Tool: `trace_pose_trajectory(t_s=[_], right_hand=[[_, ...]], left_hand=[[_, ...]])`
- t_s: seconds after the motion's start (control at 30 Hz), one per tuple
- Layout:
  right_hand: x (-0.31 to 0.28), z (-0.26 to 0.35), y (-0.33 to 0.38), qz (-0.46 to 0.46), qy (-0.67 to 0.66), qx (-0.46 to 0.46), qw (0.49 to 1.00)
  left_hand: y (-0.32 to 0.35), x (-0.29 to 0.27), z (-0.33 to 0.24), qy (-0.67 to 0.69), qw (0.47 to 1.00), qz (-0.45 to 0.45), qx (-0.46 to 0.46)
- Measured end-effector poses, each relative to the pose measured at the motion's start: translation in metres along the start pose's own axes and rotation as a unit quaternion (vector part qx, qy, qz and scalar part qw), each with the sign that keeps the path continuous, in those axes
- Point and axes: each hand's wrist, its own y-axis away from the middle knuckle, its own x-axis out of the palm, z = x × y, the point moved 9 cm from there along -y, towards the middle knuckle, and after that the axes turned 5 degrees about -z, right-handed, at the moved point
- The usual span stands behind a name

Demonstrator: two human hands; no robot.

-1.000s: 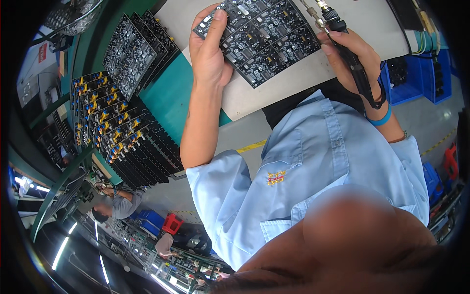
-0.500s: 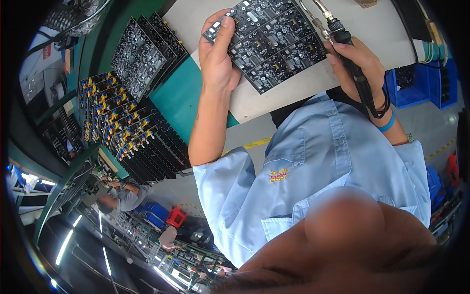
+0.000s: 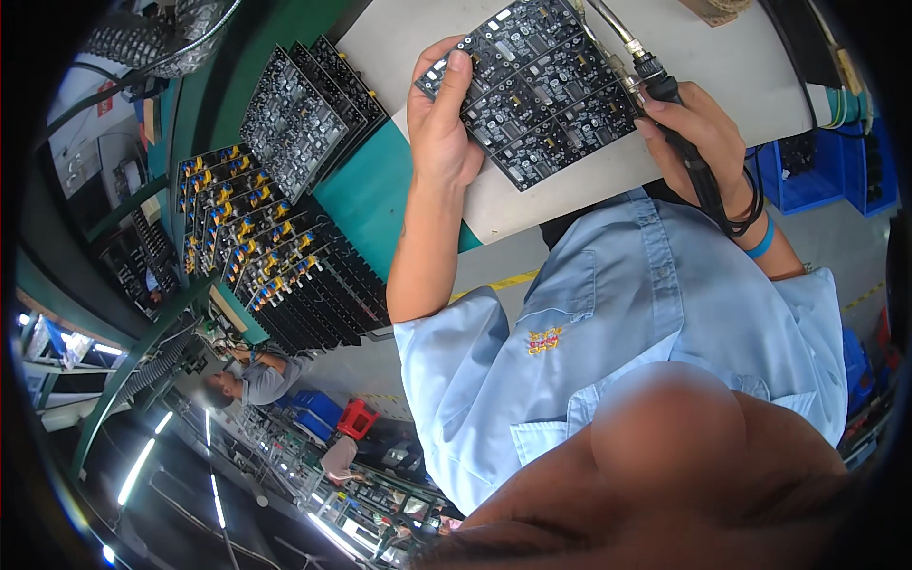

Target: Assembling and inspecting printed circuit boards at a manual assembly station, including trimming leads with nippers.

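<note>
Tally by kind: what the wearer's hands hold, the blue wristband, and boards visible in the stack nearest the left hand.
Circuit board in left hand: 1
Black-handled tool in right hand: 1
Blue wristband: 1
Stacked boards, visible: 3
Total: 6

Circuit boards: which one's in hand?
The board over the pale surface, its left side pinched by the left hand. The other boards sit grouped at picture left, with neither hand on them.

From far away I counted two bare hands [image 3: 440, 141], one held circuit board [image 3: 551, 104], one black-handled tool [image 3: 698, 173], three overlapping boards [image 3: 294, 123] at left, two blue bins [image 3: 806, 190] at right and one wristband [image 3: 762, 239].
</note>
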Motion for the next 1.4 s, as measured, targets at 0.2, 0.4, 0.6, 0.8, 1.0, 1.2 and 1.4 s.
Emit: trace_pose_trajectory(t_s=[0.2, 0.4, 0.6, 0.8, 1.0, 1.2, 1.4], right_hand=[[-0.002, 0.008, -0.009, -0.007, -0.007, -0.001, 1.0], [-0.005, 0.011, -0.01, -0.016, -0.009, 0.009, 1.0], [-0.012, 0.005, -0.007, -0.016, 0.002, -0.009, 1.0], [-0.014, 0.004, -0.009, -0.028, -0.01, -0.005, 1.0], [-0.015, 0.006, -0.013, -0.033, -0.012, -0.007, 0.999], [-0.016, 0.005, -0.013, -0.035, -0.01, -0.002, 0.999], [-0.014, 0.001, -0.009, -0.031, -0.01, 0.011, 0.999]], left_hand=[[0.003, 0.003, -0.006, 0.006, 1.0, 0.0, -0.002], [0.004, 0.007, -0.009, 0.006, 1.0, 0.008, -0.003], [0.001, 0.013, -0.007, 0.009, 1.0, 0.018, -0.003], [0.002, 0.013, -0.005, -0.001, 1.0, 0.007, -0.002], [-0.001, 0.014, -0.006, -0.002, 1.0, 0.008, 0.0], [0.001, 0.014, -0.007, -0.004, 1.0, 0.007, 0.002], [-0.002, 0.014, -0.012, 0.004, 1.0, 0.022, 0.003]])
